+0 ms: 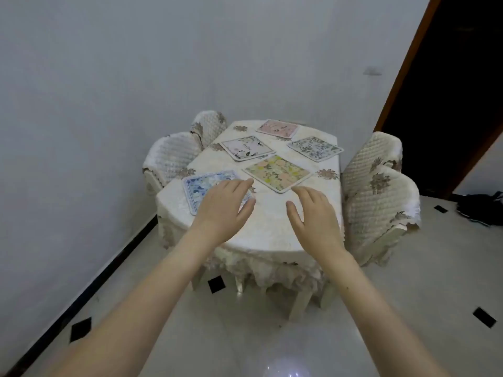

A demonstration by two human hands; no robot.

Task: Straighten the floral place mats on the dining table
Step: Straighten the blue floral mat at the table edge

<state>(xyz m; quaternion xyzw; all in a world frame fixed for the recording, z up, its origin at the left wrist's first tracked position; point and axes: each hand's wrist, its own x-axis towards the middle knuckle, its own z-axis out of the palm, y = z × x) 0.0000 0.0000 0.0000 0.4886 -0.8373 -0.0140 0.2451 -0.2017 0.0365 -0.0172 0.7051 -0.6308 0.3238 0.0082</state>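
Observation:
Several floral place mats lie askew on the dining table, which wears a cream cloth. A blue mat is nearest, at the left edge. A yellow-green mat lies in the middle, a white mat behind it, a pink mat at the far end, and a blue-green mat at the right. My left hand hovers palm down over the blue mat's right part, fingers apart. My right hand is open above bare cloth, just short of the yellow-green mat's near corner.
Chairs with quilted cream covers stand on both sides: two at the left and two at the right. A white wall runs along the left. A dark doorway opens at the back right. The floor is glossy tile with a dark bundle at the right.

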